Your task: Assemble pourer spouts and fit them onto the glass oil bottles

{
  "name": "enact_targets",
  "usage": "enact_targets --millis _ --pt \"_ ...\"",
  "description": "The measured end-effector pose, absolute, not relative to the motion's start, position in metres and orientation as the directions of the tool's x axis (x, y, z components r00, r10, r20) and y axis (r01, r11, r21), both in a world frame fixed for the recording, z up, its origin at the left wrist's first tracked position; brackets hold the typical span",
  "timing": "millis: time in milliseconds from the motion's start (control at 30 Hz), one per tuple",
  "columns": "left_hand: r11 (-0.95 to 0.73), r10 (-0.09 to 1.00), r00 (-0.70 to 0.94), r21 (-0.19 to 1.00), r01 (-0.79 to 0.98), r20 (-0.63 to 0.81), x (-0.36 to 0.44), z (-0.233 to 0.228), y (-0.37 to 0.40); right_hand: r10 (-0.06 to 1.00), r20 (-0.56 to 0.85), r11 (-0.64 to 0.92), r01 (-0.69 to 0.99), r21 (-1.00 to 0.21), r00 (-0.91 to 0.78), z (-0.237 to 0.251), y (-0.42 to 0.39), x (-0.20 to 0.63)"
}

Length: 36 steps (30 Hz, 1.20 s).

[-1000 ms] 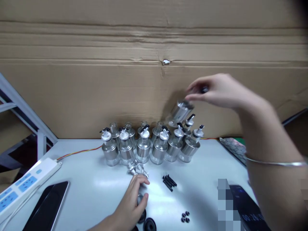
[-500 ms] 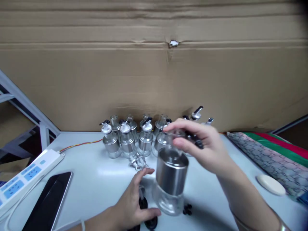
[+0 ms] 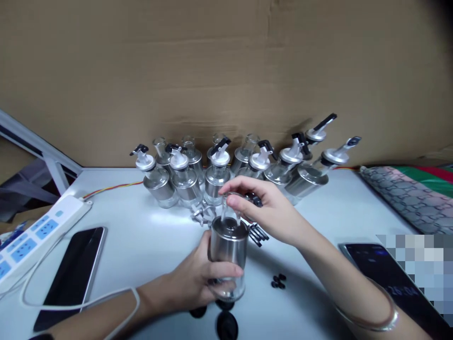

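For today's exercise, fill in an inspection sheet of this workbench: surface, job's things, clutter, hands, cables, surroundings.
Surface: white table, glossy.
Job's things: bottle with steel sleeve, upright; row of capped bottles at the back; black sticks; small black rings.
Clutter: phone on the left; second phone on the right; patterned cloth.
Hands: left hand grips the bottle's body; right hand pinches its neck.
Cables: power strip; white cord; red-yellow wire.
Surroundings: cardboard wall.
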<state>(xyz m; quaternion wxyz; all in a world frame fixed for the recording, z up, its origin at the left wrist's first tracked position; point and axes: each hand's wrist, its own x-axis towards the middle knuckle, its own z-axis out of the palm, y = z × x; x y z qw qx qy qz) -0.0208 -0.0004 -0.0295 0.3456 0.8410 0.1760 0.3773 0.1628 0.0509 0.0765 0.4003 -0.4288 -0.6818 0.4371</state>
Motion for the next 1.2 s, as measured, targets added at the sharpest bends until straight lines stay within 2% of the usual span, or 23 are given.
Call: enact_targets --millis 67,133,233,300,400,533,667,733,900,1067,1200 --pt "-0.716 0.562 0.631 0.696 0.047 0.535 -0.021 -0.029 -0.001 0.951 0.208 0.256 0.203 -0.945 -0.23 0.078 0.048 0.162" --pt "-0.737 0.557 0.616 0.673 0.058 0.557 -0.021 -0.028 -0.002 0.944 0.328 0.33 0.069 -0.941 -0.034 0.08 0.044 0.16" --pt "-0.754 0.534 0.641 0.654 0.065 0.551 -0.021 -0.026 -0.002 0.822 0.475 0.522 -0.084 -0.849 0.315 0.084 0.04 0.158" --pt "-0.768 0.494 0.676 0.639 0.045 0.546 -0.022 -0.026 -0.001 0.764 0.504 0.568 -0.049 -0.822 0.402 0.085 0.04 0.158" --pt "-0.782 0.447 0.697 0.624 0.0 0.561 -0.022 -0.027 -0.001 0.776 0.485 0.523 0.019 -0.852 0.403 0.082 0.041 0.157" --pt "-0.769 0.459 0.688 0.639 -0.009 0.562 -0.021 -0.024 0.0 0.799 0.445 0.484 0.008 -0.875 0.404 0.08 0.042 0.157" --pt "-0.767 0.464 0.686 0.641 -0.006 0.561 -0.021 -0.023 -0.001 0.894 0.377 0.417 -0.143 -0.898 0.242 0.082 0.044 0.16" --pt "-0.758 0.479 0.681 0.653 0.002 0.554 -0.021 -0.023 -0.001 0.916 0.364 0.389 -0.155 -0.908 0.168 0.082 0.044 0.164" --pt "-0.748 0.507 0.67 0.663 0.029 0.543 -0.02 -0.023 -0.002 0.923 0.384 0.384 0.117 -0.916 -0.029 0.084 0.042 0.175" --pt "-0.748 0.517 0.663 0.662 0.043 0.542 -0.02 -0.022 -0.002 0.924 0.382 0.37 0.207 -0.906 0.021 0.08 0.045 0.172" --pt "-0.749 0.515 0.663 0.662 0.039 0.544 -0.02 -0.023 -0.002 0.936 0.351 0.34 0.257 -0.905 -0.004 0.073 0.046 0.167"
